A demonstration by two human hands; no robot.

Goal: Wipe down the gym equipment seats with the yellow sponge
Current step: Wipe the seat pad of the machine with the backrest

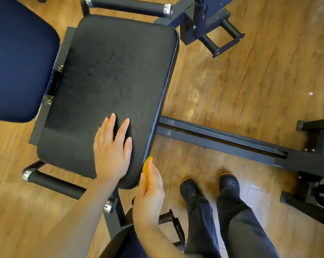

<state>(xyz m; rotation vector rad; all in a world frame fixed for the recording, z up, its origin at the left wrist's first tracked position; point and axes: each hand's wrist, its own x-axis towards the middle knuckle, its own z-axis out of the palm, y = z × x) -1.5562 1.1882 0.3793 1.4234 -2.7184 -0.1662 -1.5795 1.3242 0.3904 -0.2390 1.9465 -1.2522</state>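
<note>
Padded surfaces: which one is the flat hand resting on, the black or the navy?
The black seat pad. The left hand lies flat on its near corner; the navy pad farther left is untouched.

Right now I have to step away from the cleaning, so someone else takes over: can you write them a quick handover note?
Left hand: flat, fingers straight, resting on the black seat.
Right hand: holds the yellow sponge against the seat's near right edge.
Done: wipe streaks show across the seat top.
Left: finish this edge; the blue backrest pad shows no streaks. Other seats are out of view.
</note>
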